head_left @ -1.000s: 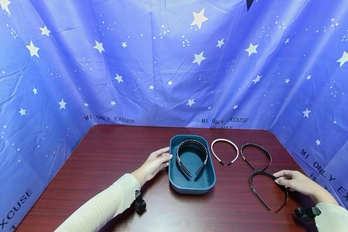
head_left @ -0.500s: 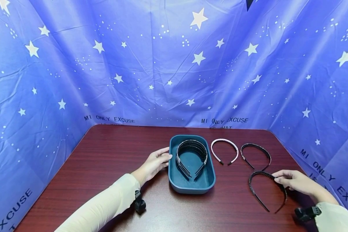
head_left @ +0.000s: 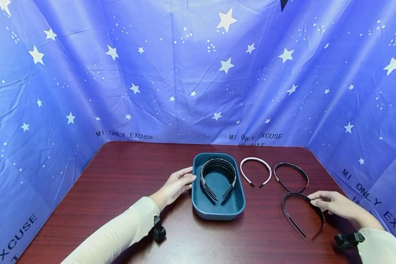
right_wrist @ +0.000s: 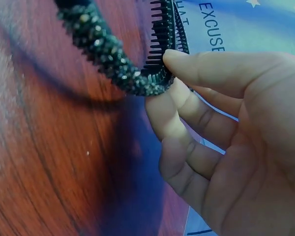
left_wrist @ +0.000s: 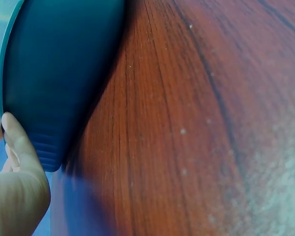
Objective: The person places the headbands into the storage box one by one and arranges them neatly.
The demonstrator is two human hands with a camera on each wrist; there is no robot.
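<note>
Since a second ago the black toothed headband (head_left: 301, 212) has tipped up off the tabletop (head_left: 125, 176) at its arch, pinched between the right hand's (head_left: 333, 206) thumb and fingers (right_wrist: 174, 115). Its arch points away from the person and its two open ends point back toward them, right of the teal tray (head_left: 198, 205). The left hand (head_left: 174, 186) rests relaxed fingers against the tray's left wall.

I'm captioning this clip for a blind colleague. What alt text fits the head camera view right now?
A person's right hand pinches a black toothed headband on a dark red wooden table, while the left hand rests against a teal tray holding several headbands. A pink headband and another dark headband lie between them, before a blue star-printed backdrop.
</note>
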